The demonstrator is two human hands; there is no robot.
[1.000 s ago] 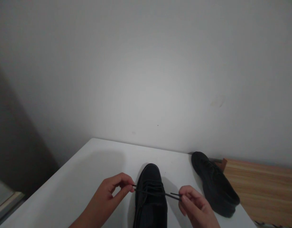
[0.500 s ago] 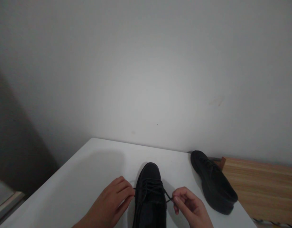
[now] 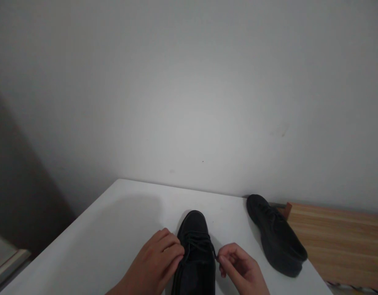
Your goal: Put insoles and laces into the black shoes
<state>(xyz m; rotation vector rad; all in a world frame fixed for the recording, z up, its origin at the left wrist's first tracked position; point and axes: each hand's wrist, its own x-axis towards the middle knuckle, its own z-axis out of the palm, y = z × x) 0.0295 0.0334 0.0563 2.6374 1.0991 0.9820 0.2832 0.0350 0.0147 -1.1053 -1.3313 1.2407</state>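
A black lace-up shoe (image 3: pixel 195 246) points away from me on the white table (image 3: pixel 139 205), its near end cut off by the frame. My right hand (image 3: pixel 242 266) is closed in a pinch on the black shoelace (image 3: pixel 215 250) just off the shoe's right side. At the left edge of the lacing, my left hand (image 3: pixel 158 260) has its fingertips pressed together against the shoe. The piece of lace between those left fingers is mostly hidden behind them.
Another black lace-up shoe (image 3: pixel 276 235) stands near the table's right edge, angled with its toe toward the wall (image 3: pixel 189 102). Past that edge is a wooden surface (image 3: pixel 339 241). The wall rises directly behind the table.
Both hands have come inward to the shoe. My left hand moved right onto its edge, and the right hand moved slightly left, shortening the stretch of lace on that side.
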